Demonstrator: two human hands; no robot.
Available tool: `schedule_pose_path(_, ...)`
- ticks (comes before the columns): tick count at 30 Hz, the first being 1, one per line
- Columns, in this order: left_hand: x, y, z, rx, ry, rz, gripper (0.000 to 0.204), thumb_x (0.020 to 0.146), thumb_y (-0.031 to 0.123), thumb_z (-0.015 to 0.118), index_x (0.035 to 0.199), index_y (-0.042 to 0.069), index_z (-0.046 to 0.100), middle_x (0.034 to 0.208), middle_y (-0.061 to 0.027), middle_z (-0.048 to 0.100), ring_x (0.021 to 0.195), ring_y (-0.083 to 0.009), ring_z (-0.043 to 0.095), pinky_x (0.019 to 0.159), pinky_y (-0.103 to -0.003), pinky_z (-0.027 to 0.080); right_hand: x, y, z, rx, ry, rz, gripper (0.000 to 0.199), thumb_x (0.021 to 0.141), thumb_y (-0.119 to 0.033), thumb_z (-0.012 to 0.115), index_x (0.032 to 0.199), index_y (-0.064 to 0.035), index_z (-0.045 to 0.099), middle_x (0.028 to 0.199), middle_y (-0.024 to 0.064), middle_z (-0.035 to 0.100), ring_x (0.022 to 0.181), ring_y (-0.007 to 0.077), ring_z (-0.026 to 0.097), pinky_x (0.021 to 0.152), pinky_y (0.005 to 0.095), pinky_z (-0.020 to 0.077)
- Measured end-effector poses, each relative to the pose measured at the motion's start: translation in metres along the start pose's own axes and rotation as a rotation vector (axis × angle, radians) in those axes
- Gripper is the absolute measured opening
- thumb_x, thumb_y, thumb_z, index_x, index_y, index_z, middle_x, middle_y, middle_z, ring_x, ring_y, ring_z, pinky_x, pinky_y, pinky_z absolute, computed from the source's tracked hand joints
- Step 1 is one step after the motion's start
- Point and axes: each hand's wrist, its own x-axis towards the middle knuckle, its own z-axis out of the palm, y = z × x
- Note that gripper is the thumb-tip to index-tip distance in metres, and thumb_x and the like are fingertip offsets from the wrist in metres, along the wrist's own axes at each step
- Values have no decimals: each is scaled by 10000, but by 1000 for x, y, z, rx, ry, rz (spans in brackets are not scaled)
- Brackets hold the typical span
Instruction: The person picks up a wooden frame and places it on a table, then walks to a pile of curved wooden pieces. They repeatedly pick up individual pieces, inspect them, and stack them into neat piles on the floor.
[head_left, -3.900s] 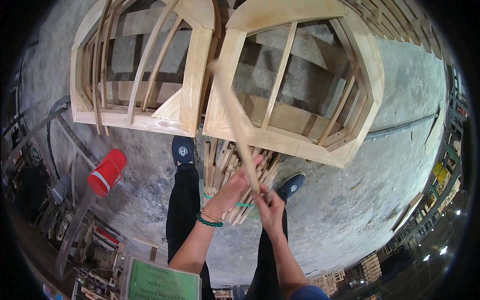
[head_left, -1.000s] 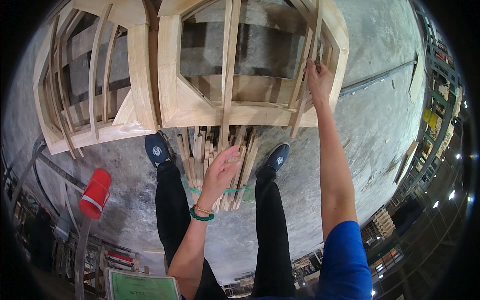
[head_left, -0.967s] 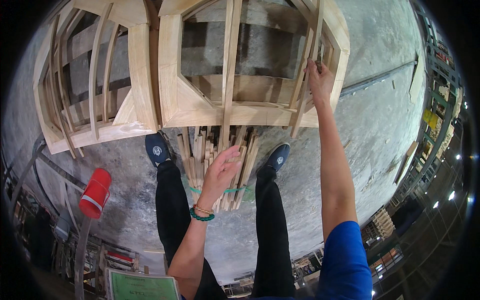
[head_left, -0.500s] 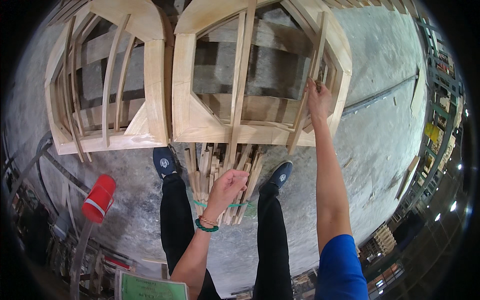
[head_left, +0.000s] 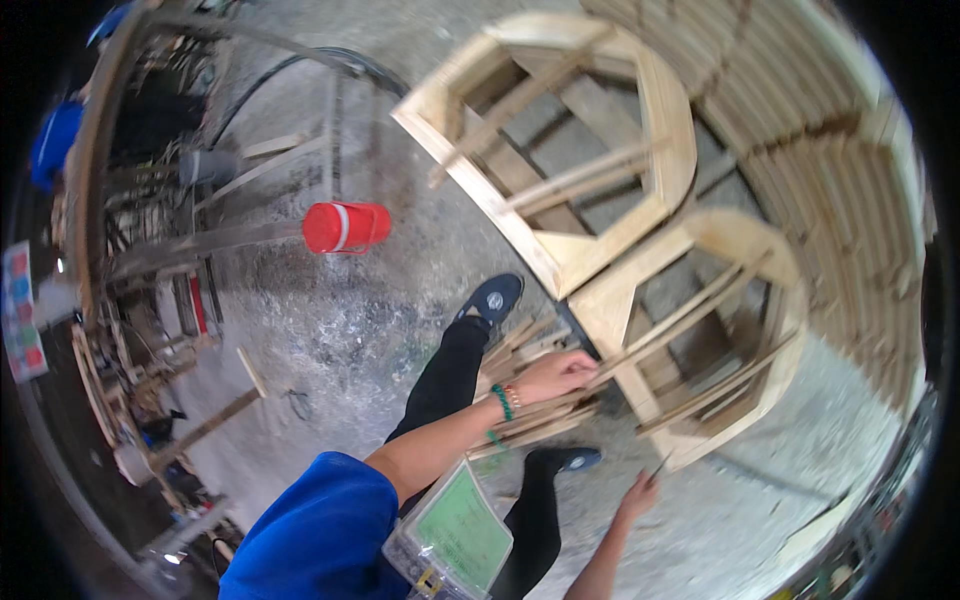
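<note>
Two pale wooden frames with rounded ends stand side by side, the nearer frame [head_left: 683,440] at the lower right and the farther frame [head_left: 668,150] above it. Long thin slats lie across both. My left hand [head_left: 560,376], with a green beaded bracelet at its wrist, is closed at the near end of a wooden slat [head_left: 680,325] that sticks out over the nearer frame's edge. Another slat [head_left: 715,385] lies to its right. My right hand [head_left: 638,496], below that frame's corner, pinches a thin, dark, pencil-like stick [head_left: 658,468]; blur hides its exact kind.
A bundle of wooden sticks [head_left: 540,425] lies on the floor between my feet. A red jug [head_left: 346,228] with a white band stands at the left. Stacked curved wooden pieces [head_left: 840,230] fill the far right. A green card [head_left: 462,535] hangs before me.
My view has swung left, so the frames now appear tilted at the right. My right hand has left the right-hand slat. My left hand has come to a slat's end.
</note>
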Motion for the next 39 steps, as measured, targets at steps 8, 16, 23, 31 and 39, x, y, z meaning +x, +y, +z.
schedule_pose_path(8,-251,-39,-107,-50,703,-462,340,833,400,608,920,78,669,864,-116,674,808,-274,642,692,-381,483,-85,15,-157,-106,-258,15,447,856,-356,593,675,51,622,633,218,613,648,400,606,626,492,446)
schedule_pose_path(16,-498,-69,-171,39,406,-1068,472,874,512,469,1024,123,689,1128,-141,631,1049,-339,587,872,-509,465,-85,-188,-198,112,-368,-22,390,902,-361,533,1182,-99,461,660,106,588,577,218,521,531,370,430)
schedule_pose_path(23,-566,-74,-279,134,1028,-325,447,868,451,491,918,42,662,966,-170,646,898,-332,595,753,-468,437,-86,-353,-185,0,-209,-523,387,859,-334,579,746,35,619,648,203,619,633,366,603,607,470,449)
schedule_pose_path(31,-616,-20,-382,-671,1464,-115,331,877,351,573,948,39,655,805,-36,659,741,-126,592,692,-304,463,-131,-593,-175,88,-405,-766,411,859,-334,568,693,32,655,616,191,619,587,287,620,589,420,462)
schedule_pose_path(39,-719,-34,-230,-267,1393,-887,234,846,233,558,751,31,630,684,-66,616,577,-179,565,544,-362,443,-165,-732,-148,293,-506,-700,240,808,-227,568,731,1,564,567,70,514,513,172,516,461,330,393)
